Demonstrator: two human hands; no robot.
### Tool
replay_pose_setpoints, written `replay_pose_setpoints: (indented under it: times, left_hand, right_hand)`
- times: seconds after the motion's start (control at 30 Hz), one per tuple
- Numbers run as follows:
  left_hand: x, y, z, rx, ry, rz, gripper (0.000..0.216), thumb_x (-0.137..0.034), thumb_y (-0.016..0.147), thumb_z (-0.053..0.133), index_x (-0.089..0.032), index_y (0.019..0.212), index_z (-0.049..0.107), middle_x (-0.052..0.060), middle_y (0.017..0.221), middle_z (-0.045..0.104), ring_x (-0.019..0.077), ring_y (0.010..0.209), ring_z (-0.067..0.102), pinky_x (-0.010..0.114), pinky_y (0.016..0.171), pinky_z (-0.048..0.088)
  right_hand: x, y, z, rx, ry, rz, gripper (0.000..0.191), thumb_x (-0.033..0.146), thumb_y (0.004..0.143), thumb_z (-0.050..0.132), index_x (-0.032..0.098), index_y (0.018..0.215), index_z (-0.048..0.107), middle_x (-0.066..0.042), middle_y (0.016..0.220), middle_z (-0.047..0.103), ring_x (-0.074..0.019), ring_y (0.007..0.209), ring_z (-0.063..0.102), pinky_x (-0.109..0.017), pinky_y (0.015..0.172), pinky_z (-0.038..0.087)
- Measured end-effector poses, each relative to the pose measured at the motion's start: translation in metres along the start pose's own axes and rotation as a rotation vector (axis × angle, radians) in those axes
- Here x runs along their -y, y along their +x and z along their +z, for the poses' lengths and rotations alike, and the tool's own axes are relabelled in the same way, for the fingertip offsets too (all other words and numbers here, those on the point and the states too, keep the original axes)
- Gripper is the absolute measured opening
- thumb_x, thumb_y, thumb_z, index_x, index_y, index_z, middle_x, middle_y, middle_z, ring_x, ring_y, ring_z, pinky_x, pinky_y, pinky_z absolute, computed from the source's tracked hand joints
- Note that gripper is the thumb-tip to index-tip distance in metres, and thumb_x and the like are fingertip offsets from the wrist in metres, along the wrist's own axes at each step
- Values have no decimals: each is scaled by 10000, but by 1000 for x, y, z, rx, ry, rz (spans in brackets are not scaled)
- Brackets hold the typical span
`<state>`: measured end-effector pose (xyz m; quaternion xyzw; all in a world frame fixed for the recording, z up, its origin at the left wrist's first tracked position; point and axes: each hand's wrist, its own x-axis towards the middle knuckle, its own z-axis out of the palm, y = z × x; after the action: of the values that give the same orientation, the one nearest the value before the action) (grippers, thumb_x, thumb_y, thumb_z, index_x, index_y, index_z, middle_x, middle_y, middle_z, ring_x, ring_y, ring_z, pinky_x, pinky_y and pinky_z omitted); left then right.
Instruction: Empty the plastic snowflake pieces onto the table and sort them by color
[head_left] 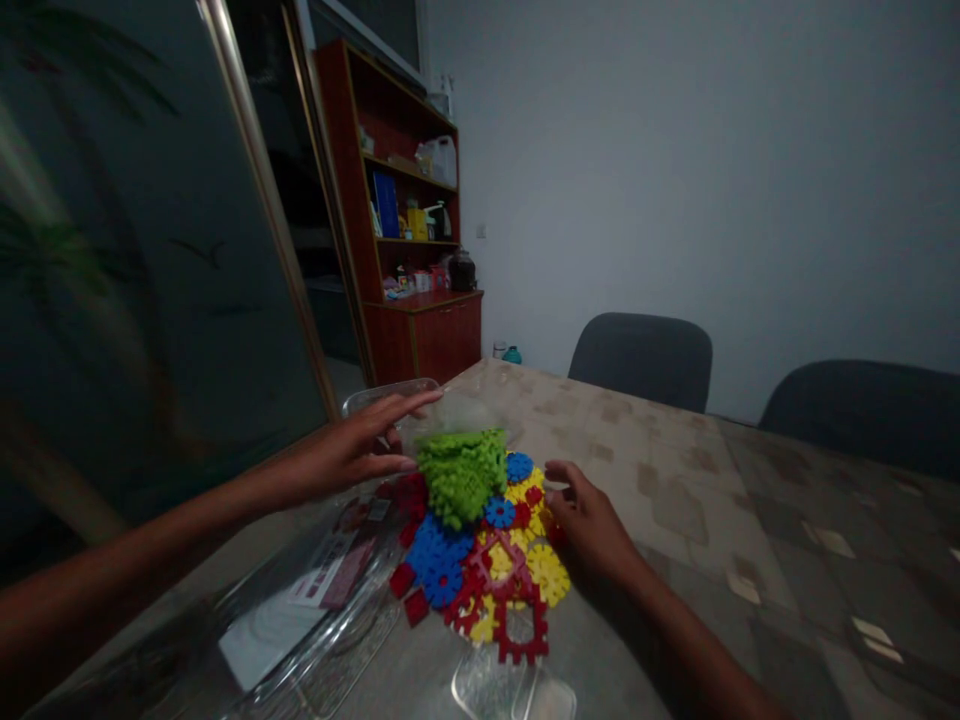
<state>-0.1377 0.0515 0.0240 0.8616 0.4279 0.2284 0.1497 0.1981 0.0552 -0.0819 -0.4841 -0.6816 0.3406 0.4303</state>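
A heap of interlocking plastic toy pieces point(480, 560) lies on the table point(675, 480): blue, yellow and red gear-like discs, with a clump of green pieces point(463, 473) on top at the back. My left hand point(352, 450) reaches in from the left with its fingers stretched out, touching the green clump and the clear plastic container point(390, 395) behind it. At the heap's right edge my right hand point(589, 520) rests with curled fingers against the yellow and red pieces; whether it grips one is hidden.
A clear plastic package with a printed card point(315, 600) lies at the left front. A small clear lid point(514, 690) sits near the front edge. Two dark chairs point(641, 355) stand behind the table. A wooden shelf cabinet point(409, 220) stands against the far wall.
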Motion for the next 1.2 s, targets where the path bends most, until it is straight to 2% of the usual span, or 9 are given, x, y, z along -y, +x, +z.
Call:
replay_pose_setpoints:
  times: [0.13, 0.27, 0.37, 0.43, 0.63, 0.8, 0.9, 1.07, 1.2]
  left_hand:
    - [-9, -4, 5, -17, 84, 57, 661, -336, 969, 575, -371, 1550, 262, 68, 1227, 544, 152, 794, 588, 289, 738, 538]
    - [-17, -6, 10, -66, 198, 151, 571, -279, 984, 521, -381, 1518, 346, 89, 1311, 514, 171, 853, 609, 283, 731, 535]
    - [-20, -7, 13, -122, 300, 219, 547, -247, 986, 487, -405, 1497, 377, 82, 1385, 479, 201, 962, 622, 296, 778, 530]
    - [-21, -8, 14, -142, 287, 207, 571, -251, 981, 496, -401, 1510, 343, 86, 1388, 468, 172, 892, 630, 290, 761, 536]
    - [-23, 4, 9, -274, 93, 31, 653, -355, 943, 584, -339, 1529, 296, 86, 1305, 524, 146, 792, 614, 301, 741, 565]
    - [-10, 48, 2, -383, -122, -210, 768, -418, 856, 672, -259, 1516, 313, 120, 1301, 569, 154, 735, 666, 290, 647, 580]
    - [-1, 82, 1, -334, -147, -383, 739, -332, 871, 675, -218, 1509, 319, 112, 1180, 652, 163, 701, 699, 266, 617, 580]
    - [8, 125, 9, -206, -77, -518, 552, -249, 900, 680, -129, 1395, 465, 51, 915, 695, 149, 583, 675, 261, 593, 567]
    - [14, 151, 21, -105, -45, -624, 323, -295, 969, 632, -137, 1247, 582, 77, 1064, 672, 190, 822, 686, 349, 725, 593]
  right_hand:
    - [0, -9, 10, 42, -69, -65, 369, 319, 861, 528, 202, 1203, 604, -111, 1208, 687, -257, 1006, 663, -417, 887, 524]
    - [-3, -16, 19, 14, -152, -121, 428, 331, 851, 572, 187, 1253, 600, -135, 1262, 648, -311, 1198, 557, -487, 1062, 402]
    - [-6, -19, 21, 15, -184, -153, 390, 324, 863, 575, 203, 1232, 610, -123, 1248, 652, -300, 1182, 563, -472, 1063, 402]
    - [-7, -19, 20, 18, -195, -167, 370, 318, 873, 570, 203, 1222, 610, -121, 1240, 655, -292, 1166, 574, -459, 1047, 418]
    - [-7, -18, 18, 14, -206, -196, 284, 307, 864, 564, 220, 1122, 645, -101, 1182, 682, -280, 1133, 602, -445, 1028, 441]
    - [-6, -18, 18, 3, -203, -201, 273, 313, 865, 571, 220, 1108, 656, -107, 1190, 685, -285, 1148, 605, -455, 1038, 442]
    - [-6, -19, 16, -11, -197, -199, 274, 318, 869, 566, 226, 1111, 654, -106, 1209, 679, -279, 1155, 610, -442, 1036, 454]
    - [-8, -23, 7, -54, -193, -177, 317, 327, 860, 557, 207, 1138, 649, -128, 1264, 652, -294, 1195, 593, -471, 1055, 446]
    - [-7, -25, -1, -71, -190, -167, 315, 306, 856, 540, 202, 1132, 651, -128, 1229, 663, -289, 1166, 609, -457, 1043, 458]
